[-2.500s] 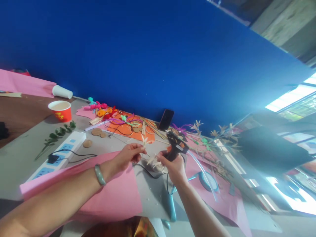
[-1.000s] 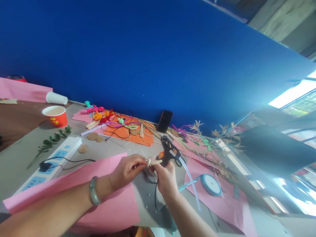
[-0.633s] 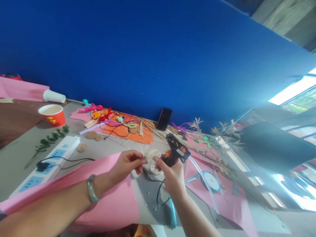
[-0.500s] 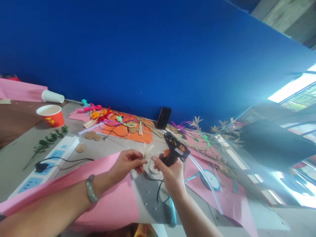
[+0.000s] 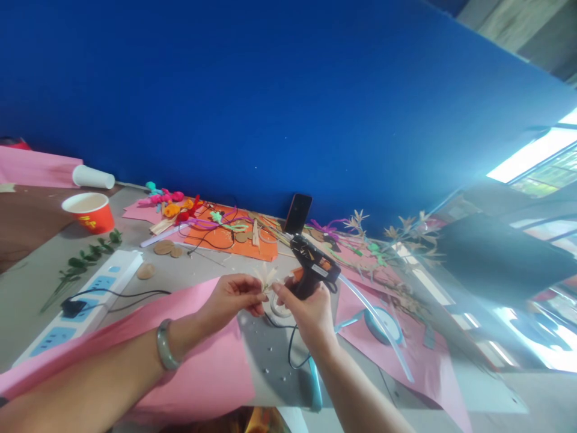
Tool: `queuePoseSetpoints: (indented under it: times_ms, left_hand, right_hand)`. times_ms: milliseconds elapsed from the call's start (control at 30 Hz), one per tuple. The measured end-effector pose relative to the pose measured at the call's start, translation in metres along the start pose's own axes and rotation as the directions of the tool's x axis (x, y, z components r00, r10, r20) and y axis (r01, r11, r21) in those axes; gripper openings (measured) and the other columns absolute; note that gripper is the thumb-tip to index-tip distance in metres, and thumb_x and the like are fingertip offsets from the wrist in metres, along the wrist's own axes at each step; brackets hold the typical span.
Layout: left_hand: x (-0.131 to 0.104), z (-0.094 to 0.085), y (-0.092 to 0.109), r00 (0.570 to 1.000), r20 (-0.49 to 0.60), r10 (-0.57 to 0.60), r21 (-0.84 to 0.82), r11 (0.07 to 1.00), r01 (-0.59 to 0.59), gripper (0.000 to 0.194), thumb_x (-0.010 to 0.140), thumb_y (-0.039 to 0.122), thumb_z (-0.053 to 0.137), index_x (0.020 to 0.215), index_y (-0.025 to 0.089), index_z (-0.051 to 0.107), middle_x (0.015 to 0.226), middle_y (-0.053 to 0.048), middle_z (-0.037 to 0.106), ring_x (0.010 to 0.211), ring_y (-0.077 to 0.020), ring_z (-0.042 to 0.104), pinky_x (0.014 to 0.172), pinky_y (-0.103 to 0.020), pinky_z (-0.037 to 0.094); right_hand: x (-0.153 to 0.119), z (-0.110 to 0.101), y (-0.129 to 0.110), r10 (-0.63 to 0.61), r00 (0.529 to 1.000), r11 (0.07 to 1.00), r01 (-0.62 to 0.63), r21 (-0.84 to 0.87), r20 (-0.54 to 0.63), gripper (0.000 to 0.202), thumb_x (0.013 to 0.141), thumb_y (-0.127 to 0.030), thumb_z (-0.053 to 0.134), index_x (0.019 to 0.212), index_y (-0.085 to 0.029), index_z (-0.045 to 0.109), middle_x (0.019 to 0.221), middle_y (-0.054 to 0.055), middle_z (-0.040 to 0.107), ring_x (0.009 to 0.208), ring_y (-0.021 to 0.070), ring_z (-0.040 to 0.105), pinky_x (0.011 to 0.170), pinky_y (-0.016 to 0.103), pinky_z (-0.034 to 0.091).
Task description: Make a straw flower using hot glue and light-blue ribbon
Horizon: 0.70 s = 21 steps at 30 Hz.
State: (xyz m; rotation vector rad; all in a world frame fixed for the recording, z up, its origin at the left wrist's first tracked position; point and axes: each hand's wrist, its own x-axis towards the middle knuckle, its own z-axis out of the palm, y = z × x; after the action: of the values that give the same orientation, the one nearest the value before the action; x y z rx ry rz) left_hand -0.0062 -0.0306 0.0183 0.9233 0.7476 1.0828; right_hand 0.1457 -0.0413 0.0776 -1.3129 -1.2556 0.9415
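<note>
Between my two hands is a small pale flower [image 5: 267,275] with pointed petals. My left hand [image 5: 240,294] pinches it at the base, fingers closed. My right hand [image 5: 311,310] is wrapped round the grip of a black hot glue gun [image 5: 314,261], whose nozzle points up and to the left. A clear glue stick [image 5: 378,325] sticks out of the gun's rear. The thumb and a finger of my right hand reach to the flower's base, close to my left fingertips. A roll of white tape [image 5: 280,308] lies partly hidden behind my right thumb.
A white power strip [image 5: 94,294] and a red paper cup [image 5: 89,213] are on the left. Pink paper [image 5: 193,367] covers the near side. A phone [image 5: 298,213] leans against the blue wall. Dried flower stems [image 5: 406,234] and a blue ribbon roll [image 5: 383,326] lie right.
My right hand and the glue gun have shifted slightly left, bringing the right fingertips nearer the flower. My left hand stays almost in place, still pinching the flower.
</note>
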Motion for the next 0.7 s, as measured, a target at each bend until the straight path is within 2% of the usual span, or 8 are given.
queuePoseSetpoints:
  times_ms: [133,300,700]
  left_hand:
    - [-0.0006,0.0005,0.0000,1.000,0.003,-0.005,0.022,1.000,0.005,0.034,0.061,0.037,0.084,0.073,0.011,0.064,0.058,-0.001,0.066,0.051,-0.0141,0.065,0.053,-0.024,0.054]
    - [-0.0006,0.0008,-0.0001,1.000,0.005,-0.013,0.017,1.000,0.013,0.034,0.060,0.037,0.084,0.069,0.012,0.063,0.057,-0.001,0.067,0.050,-0.0139,0.064,0.053,-0.024,0.054]
    - [0.0006,-0.0026,-0.0019,0.998,0.024,-0.059,-0.020,0.998,0.060,0.036,0.058,0.038,0.085,0.071,0.012,0.064,0.056,-0.002,0.068,0.051,-0.0146,0.066,0.053,-0.024,0.054]
  right_hand:
    - [0.0004,0.0004,-0.0023,-0.028,1.000,0.999,0.028,-0.017,0.006,0.027,0.062,-0.027,0.079,0.068,-0.019,0.053,0.054,-0.005,0.055,0.042,0.0118,0.055,0.039,0.022,0.045]
    - [0.0008,0.0002,-0.0049,0.000,1.000,0.999,0.001,-0.037,0.020,0.026,0.063,-0.028,0.077,0.068,-0.019,0.053,0.053,-0.005,0.055,0.042,0.0117,0.055,0.039,0.022,0.043]
    - [0.0012,0.0017,-0.0041,-0.004,0.998,1.000,0.005,-0.009,0.055,0.029,0.064,-0.030,0.078,0.071,-0.020,0.052,0.055,-0.005,0.054,0.043,0.0121,0.055,0.040,0.023,0.043]
